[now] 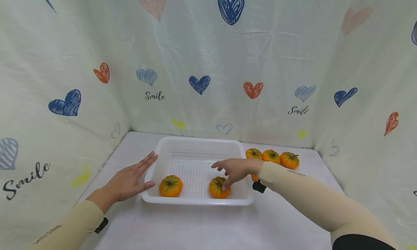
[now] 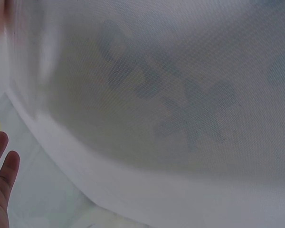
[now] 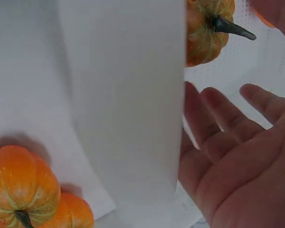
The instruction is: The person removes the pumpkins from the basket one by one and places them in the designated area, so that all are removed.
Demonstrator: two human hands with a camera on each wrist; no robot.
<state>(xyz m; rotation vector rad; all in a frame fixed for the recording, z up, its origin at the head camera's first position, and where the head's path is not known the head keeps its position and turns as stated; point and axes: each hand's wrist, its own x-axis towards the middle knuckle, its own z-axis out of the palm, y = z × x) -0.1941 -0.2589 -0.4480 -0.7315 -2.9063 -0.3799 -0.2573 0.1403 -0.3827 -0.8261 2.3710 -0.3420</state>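
A white perforated plastic basket on the table holds two small orange-green pumpkins. One pumpkin sits near its front left corner, the other pumpkin toward the front right. My right hand reaches over the right side wall, its thumb overlapping the right-hand pumpkin in the head view. In the right wrist view its fingers are spread and loosely bent, with that pumpkin and its dark stem beyond them. At the basket's left rim, my left hand has its fingers extended; only part of it shows in the left wrist view.
Right of the basket, several more pumpkins stand on the white-covered table, one partly hidden behind my right wrist. A curtain printed with hearts encloses the table at the back and both sides.
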